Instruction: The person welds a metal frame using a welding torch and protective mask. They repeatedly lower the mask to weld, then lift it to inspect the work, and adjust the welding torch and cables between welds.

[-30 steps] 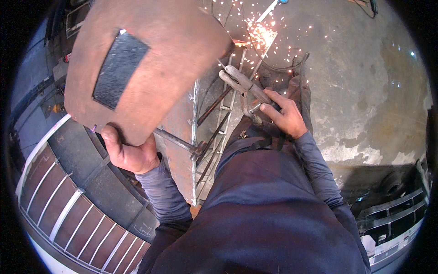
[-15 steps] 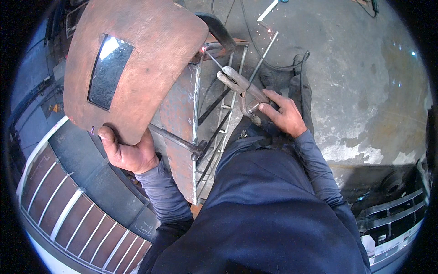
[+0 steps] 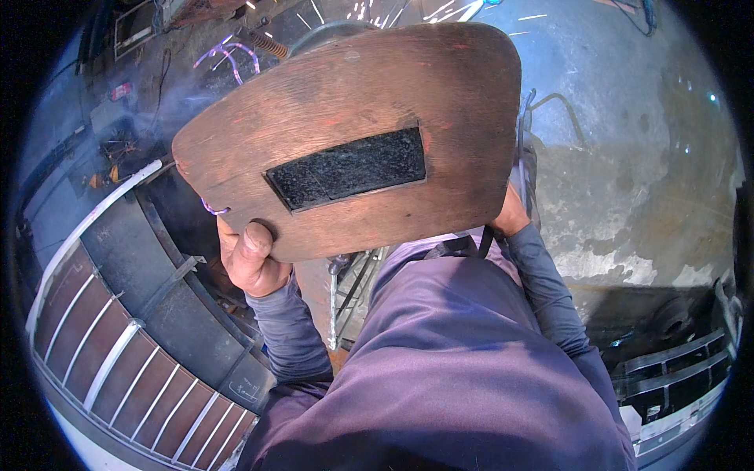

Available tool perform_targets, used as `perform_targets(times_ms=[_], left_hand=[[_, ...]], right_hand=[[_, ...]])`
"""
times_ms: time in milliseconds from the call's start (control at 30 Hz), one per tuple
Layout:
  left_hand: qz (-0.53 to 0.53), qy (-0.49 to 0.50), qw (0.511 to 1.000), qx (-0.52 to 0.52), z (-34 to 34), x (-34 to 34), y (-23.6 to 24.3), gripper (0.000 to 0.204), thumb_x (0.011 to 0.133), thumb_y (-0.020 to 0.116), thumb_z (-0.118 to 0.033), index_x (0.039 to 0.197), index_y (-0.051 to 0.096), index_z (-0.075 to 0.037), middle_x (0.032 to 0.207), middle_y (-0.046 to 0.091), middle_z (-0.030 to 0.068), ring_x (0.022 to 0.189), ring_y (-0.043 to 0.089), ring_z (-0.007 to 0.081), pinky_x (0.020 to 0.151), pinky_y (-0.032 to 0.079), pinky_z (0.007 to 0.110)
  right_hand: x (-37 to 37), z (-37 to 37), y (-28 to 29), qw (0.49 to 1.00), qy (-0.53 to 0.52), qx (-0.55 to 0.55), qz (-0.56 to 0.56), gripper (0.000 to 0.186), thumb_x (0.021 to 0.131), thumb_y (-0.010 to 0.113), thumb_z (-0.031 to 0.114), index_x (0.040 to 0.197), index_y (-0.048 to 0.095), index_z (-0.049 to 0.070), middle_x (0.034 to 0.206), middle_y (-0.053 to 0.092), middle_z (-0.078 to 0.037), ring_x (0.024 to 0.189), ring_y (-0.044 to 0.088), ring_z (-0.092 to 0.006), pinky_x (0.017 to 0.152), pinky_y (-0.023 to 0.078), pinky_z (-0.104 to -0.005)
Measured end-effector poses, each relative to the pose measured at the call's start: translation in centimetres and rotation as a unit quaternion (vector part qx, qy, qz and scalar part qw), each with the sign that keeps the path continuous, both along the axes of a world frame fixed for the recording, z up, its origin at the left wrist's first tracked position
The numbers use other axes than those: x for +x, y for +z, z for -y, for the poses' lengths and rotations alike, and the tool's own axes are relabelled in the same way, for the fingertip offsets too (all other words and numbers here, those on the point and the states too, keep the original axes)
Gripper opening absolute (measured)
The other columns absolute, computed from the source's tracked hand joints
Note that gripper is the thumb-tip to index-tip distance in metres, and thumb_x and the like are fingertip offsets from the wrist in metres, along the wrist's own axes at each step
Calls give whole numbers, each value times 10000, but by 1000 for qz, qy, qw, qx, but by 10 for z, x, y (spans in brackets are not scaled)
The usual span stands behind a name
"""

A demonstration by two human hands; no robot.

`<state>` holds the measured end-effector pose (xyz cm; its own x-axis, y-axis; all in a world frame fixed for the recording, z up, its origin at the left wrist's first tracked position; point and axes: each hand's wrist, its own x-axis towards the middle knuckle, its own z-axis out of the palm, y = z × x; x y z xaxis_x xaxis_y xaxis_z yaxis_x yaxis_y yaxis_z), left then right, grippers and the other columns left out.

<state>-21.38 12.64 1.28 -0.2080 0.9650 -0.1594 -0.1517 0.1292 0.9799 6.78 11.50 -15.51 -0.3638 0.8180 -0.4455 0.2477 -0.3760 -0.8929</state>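
Note:
My left hand [image 3: 250,257] grips the lower edge of a brown hand-held welding shield [image 3: 353,133] with a dark rectangular window [image 3: 347,168]. The shield is raised in front of the camera and fills the middle of the view. Only the wrist of my right hand [image 3: 509,216] shows at the shield's right edge; the fingers and what they hold are hidden behind it. Sparks [image 3: 361,9] fly above the shield's top edge. A strip of the metal frame [image 3: 336,302] shows below the shield, between my arms.
A curved metal gate panel with white bars [image 3: 118,345] lies at the lower left. Concrete floor [image 3: 628,157] spreads to the right. Another barred metal piece [image 3: 675,385] sits at the lower right. Smoke, cables and scrap [image 3: 133,118] lie at the upper left.
The shield has swung from the upper left to the centre, now covering the frame and my right hand. Sparks have started again and the scene has turned bluish.

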Motion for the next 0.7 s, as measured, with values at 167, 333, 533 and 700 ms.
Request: perform_targets(times_ms=[167,333,533,700], left_hand=[[7,8,1000,-11,-6,9,1,622,780,742,-226,1277,480,40,1173,612,172,1030,617,282,924,473,389],[-56,55,997,6,-2,4,5,622,788,716,-234,1284,467,48,1190,596,167,1078,587,271,942,457,396],[91,143,985,27,45,-84,25,488,943,537,-311,1343,454,-44,1294,547,107,1160,549,297,978,450,458],[174,289,936,96,74,-140,15,379,961,524,-271,1275,514,-59,1249,582,77,1139,566,269,957,464,456]], right_hand=[[0,2,-8,1000,5,26,11,453,864,599,286,1222,576,8,1182,630,-194,1100,612,-329,930,459,-352],[6,1,-12,1000,15,-21,-3,459,862,631,285,1218,570,3,1118,653,-200,1054,636,-300,889,470,-338],[41,12,8,997,-21,-45,-59,401,862,632,206,1202,580,0,1020,662,-115,931,623,-192,848,467,-321],[70,13,39,997,4,-73,-35,402,845,622,155,1197,573,-33,1008,644,-83,887,585,-148,794,468,-290]])
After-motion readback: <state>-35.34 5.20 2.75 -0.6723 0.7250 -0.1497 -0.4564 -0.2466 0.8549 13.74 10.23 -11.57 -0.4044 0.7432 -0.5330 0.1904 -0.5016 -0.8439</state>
